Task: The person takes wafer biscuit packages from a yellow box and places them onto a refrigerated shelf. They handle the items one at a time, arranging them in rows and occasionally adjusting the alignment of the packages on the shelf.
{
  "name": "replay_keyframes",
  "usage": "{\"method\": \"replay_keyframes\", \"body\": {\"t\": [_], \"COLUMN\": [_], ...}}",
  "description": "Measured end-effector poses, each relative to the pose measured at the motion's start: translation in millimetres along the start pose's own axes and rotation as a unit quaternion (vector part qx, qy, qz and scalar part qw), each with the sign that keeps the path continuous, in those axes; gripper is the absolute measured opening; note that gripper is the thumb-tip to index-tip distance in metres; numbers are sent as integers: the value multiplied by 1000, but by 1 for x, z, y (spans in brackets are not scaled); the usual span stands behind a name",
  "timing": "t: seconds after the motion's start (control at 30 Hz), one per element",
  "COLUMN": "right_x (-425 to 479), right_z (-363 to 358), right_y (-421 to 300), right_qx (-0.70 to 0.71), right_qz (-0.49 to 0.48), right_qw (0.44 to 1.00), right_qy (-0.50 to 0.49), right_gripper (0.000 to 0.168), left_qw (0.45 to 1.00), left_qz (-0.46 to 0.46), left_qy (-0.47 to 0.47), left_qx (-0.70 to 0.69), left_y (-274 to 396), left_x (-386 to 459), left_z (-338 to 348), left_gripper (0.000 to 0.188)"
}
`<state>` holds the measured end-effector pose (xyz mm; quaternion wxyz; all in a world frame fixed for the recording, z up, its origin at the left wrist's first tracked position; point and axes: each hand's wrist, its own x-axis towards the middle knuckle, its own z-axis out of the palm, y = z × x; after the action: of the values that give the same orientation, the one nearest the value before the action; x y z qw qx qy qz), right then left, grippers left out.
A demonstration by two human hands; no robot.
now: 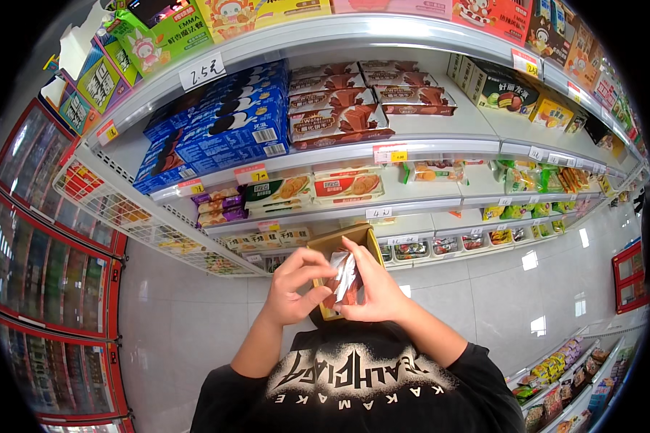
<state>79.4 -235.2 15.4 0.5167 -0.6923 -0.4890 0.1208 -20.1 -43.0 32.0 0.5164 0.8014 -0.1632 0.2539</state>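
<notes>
My right hand (376,284) is wrapped around a small stack of brown packets (345,279) with silvery crimped ends, thumb on one side and fingers on the other. Beside it on the left, my left hand (298,287) has its fingers spread and curved, their tips at the packets' near edge; whether they touch is hard to tell. Below the packets is an open cardboard box (342,239) with a yellow outside and plain brown inside. Both hands and the packets hide most of its inside.
Ahead stand store shelves (439,147) with blue cookie boxes (233,116), brown wafer packs (336,119) and biscuit packs (348,185). Red-framed glass coolers (54,276) line the left. A snack rack (569,373) is behind at right, on a grey tiled floor (455,295).
</notes>
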Motion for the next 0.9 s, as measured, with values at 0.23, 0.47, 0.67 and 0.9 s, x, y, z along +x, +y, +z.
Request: {"method": "replay_keyframes", "body": {"t": [0.23,0.47,0.67,0.9], "right_x": [0,-4,-6,-10], "right_z": [3,6,10,17], "right_y": [1,6,11,20], "right_qx": [-18,-30,-31,35], "right_qz": [-46,-66,-74,-67], "right_qw": [998,997,995,995], "right_qy": [-32,-33,-52,-60], "right_gripper": [106,110,114,124], "left_qw": [996,994,989,987], "left_qz": [-11,-36,-22,-26], "left_qy": [-74,-92,-109,-120], "left_qx": [40,42,99,104], "left_y": [-9,-7,-9,-8], "left_x": [-2,-7,-10,-10], "left_z": [-8,-6,-7,-8], "left_gripper": [83,103,109,109]}}
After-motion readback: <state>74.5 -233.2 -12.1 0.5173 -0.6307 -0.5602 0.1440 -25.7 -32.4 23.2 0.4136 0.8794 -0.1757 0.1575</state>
